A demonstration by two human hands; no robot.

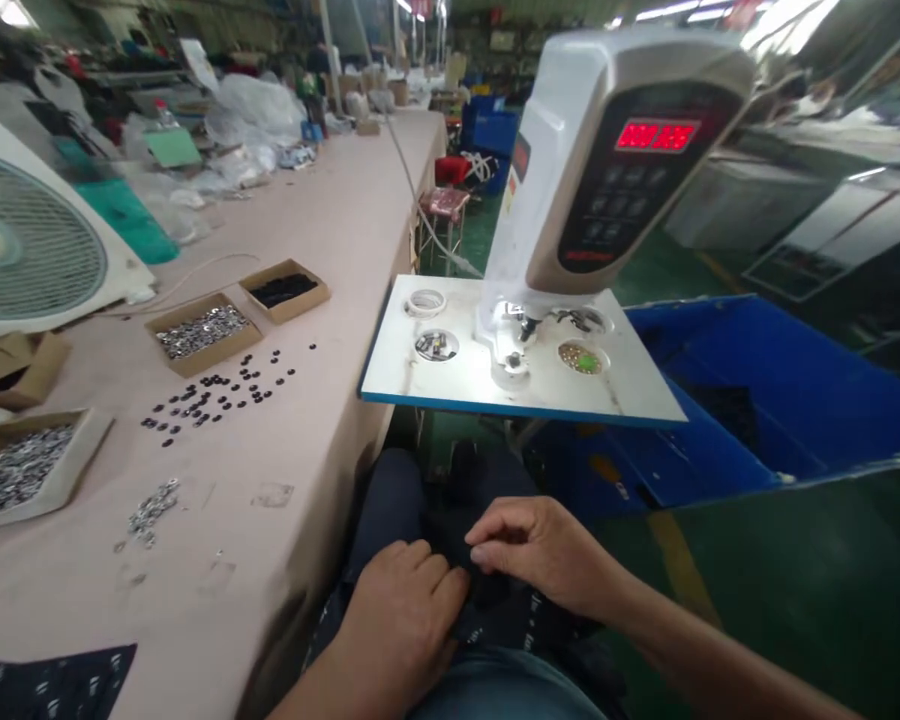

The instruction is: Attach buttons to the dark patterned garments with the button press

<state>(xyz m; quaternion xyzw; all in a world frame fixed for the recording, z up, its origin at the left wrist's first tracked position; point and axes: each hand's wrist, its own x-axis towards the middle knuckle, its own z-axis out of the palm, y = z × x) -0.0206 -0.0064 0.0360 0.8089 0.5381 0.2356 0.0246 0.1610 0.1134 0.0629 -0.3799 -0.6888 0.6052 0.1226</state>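
Note:
In my lap lies a dark cloth with small white print (529, 615). My left hand (405, 615) is closed over it with the knuckles up. Its fingertips are hidden, and the cloth shows on both sides of it. Close by on the right, my right hand (544, 550) is curled, with thumb and forefinger drawn together above the dark fabric. Whatever sits between those fingertips is too small or hidden to make out. Ahead of both hands stands a snap-fastening press (570, 180) with a lit red display. Its white worktop (450, 385) has round wells holding small metal parts.
On the long table (270, 570) at left, loose black snap parts (217, 395) and silver ones (150, 510) are scattered near cardboard boxes (202, 335). A fan (30, 230) stands there. Another printed dark piece (52, 685) lies at the near corner. Blue bins (795, 380) sit right.

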